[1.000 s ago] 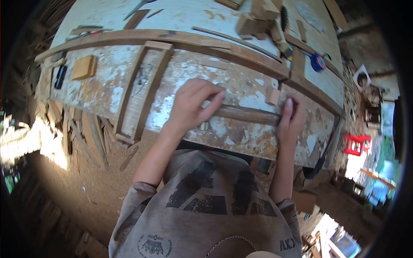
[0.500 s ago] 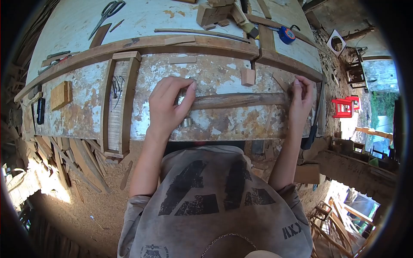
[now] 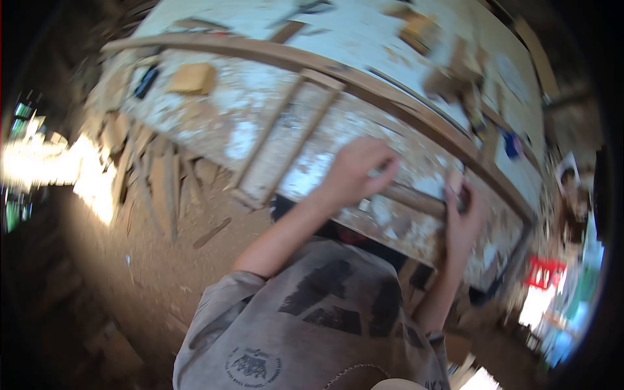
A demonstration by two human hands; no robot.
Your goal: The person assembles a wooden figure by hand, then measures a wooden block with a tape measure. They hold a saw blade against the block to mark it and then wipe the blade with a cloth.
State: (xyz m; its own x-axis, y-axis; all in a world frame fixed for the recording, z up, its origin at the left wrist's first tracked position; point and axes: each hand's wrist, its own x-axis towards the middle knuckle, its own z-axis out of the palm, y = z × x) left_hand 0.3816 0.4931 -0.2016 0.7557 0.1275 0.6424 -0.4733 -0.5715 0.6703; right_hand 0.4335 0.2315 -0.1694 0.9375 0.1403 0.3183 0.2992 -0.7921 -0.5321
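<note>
- Left hand [image 3: 361,170]: thumb and fingers curl toward one another, a gap showing between them; whether they pinch anything I cannot tell.
- Right hand [image 3: 467,211]: thumb and fingers bent and parted at the tips — whether they press on the stick I cannot tell.
- Stick [image 3: 416,200]: lies between the two hands, its left end passing out of sight behind the left hand, its right end behind the right.
- Block [image 3: 454,177]: small, just beyond the right thumb; blur hides whether they touch.
- Pale piece [image 3: 364,205]: just on the near side of the left hand, too blurred to identify.
- Bench [image 3: 214,127]: under both hands, its top mottled white and brown.
- Tray [image 3: 305,138]: narrow, wooden, left of the left hand, with blurred bits inside.
- Beam [image 3: 292,57]: long, slanting across the bench beyond both hands.
- Rod [image 3: 419,99]: thin, just past the beam.
- Blue tape [image 3: 512,146]: past the beam, beyond the right hand.
- Wood chunks [image 3: 455,73]: farther out beyond the hands.
- Yellow block [image 3: 193,79]: well left of the left hand, past the tray — a dark object [image 3: 146,82] lies near it.
- Offcuts [image 3: 156,182]: below the bench's left edge, well apart from the hands.
- Red stool [image 3: 545,273]: off the bench, well right of the right hand.
</note>
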